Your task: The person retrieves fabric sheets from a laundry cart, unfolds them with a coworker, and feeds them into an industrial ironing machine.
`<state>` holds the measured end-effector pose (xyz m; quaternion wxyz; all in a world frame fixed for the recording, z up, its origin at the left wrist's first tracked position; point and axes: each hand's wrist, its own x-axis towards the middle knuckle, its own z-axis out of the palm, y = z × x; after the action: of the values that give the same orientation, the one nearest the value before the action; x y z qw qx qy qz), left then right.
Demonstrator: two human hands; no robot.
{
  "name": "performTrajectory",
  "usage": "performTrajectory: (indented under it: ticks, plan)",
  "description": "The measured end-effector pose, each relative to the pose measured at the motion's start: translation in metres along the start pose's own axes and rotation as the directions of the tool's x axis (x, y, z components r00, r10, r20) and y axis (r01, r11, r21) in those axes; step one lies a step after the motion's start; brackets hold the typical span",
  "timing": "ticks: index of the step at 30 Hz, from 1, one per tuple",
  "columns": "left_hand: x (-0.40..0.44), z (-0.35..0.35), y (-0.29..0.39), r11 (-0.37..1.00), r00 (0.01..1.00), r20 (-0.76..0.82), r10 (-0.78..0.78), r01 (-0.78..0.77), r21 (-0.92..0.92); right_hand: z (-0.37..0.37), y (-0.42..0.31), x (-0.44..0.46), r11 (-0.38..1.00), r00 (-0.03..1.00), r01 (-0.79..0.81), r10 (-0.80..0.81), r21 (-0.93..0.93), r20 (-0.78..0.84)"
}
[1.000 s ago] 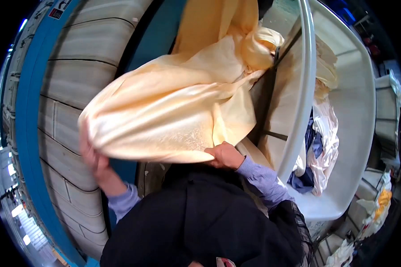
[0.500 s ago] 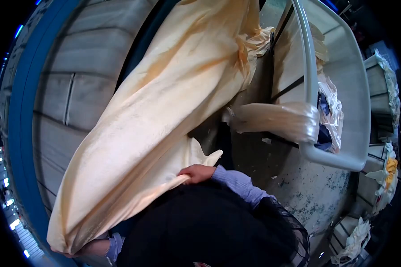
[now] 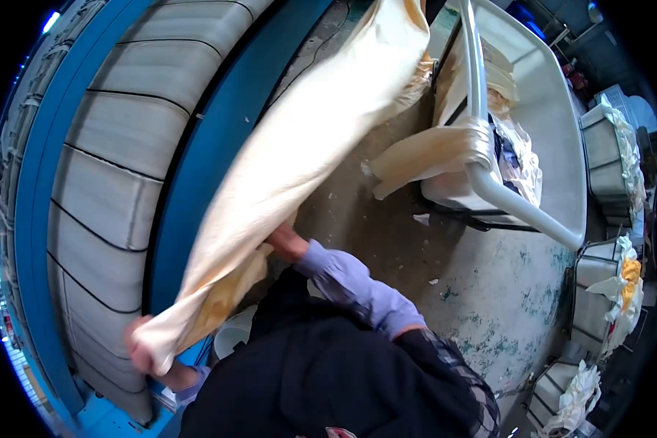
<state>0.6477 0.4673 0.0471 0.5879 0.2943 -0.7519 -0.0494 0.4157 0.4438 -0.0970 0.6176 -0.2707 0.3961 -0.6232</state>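
Observation:
A long cream cloth stretches from the top of the head view down to the lower left, folded lengthwise into a narrow band. My left hand, slightly blurred, is closed on its near end. My right hand is at the cloth's right side, midway along the near half. Its fingers are behind the fabric and hidden. Below it a loose, yellowish flap of the same cloth hangs down. The far end runs out of view at the top, with crumpled folds beside the cart.
On the left runs a blue-framed machine with a pale, strapped padded surface. A white cart with cloths inside stands at right; a pale strip of cloth hangs over its rim. Several lined bins line the far right. A white bucket is near my legs.
The cloth has narrowed from a wide spread into a folded band, uncovering a blue ledge. My left hand has moved up and right; my right hand has moved up and left, behind the cloth.

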Motion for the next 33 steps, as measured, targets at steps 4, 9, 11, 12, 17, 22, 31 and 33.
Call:
performTrajectory:
  ticks: [4, 9, 11, 12, 17, 22, 31, 33]
  plan:
    - [-0.016, 0.041, 0.068, 0.161, 0.272, 0.461, -0.844, 0.95, -0.266, -0.083, 0.0, -0.107, 0.907, 0.896, -0.406, 0.419, 0.113, -0.149]
    - [0.016, 0.082, 0.106, 0.169, 0.488, 0.603, -0.631, 0.845, -0.507, -0.097, -0.033, -0.193, 0.931, 0.93, -0.288, 0.328, 0.227, -0.168]
    - [0.027, 0.087, 0.117, 0.611, 0.702, 0.317, -0.638, 0.711, -0.348, -0.096, -0.033, -0.2, 0.955, 0.951, -0.239, 0.267, 0.174, -0.157]
    - [0.041, 0.086, 0.123, 0.119, 0.483, 0.46, -0.745, 0.775, -0.621, -0.093, -0.033, -0.204, 0.968, 0.959, -0.219, 0.237, 0.126, -0.153]
    - [0.062, 0.076, 0.15, 0.413, 0.707, 0.419, -0.57, 0.687, -0.597, -0.078, -0.036, -0.208, 0.991, 0.983, -0.126, 0.132, 0.053, -0.127]
    - [0.064, 0.083, 0.155, 0.253, 0.694, 0.541, -0.474, 0.696, -0.671, -0.08, -0.043, -0.2, 0.994, 0.996, -0.029, 0.019, -0.108, -0.089]
    - [0.054, 0.086, 0.155, 0.27, 0.668, 0.655, -0.352, 0.743, -0.612, -0.065, -0.04, -0.191, 0.99, 0.994, 0.079, -0.088, -0.117, -0.071]
    - [0.053, 0.085, 0.15, 0.261, 0.66, 0.665, -0.349, 0.75, -0.607, -0.063, -0.037, -0.189, 0.99, 0.995, 0.073, -0.082, -0.122, -0.065]
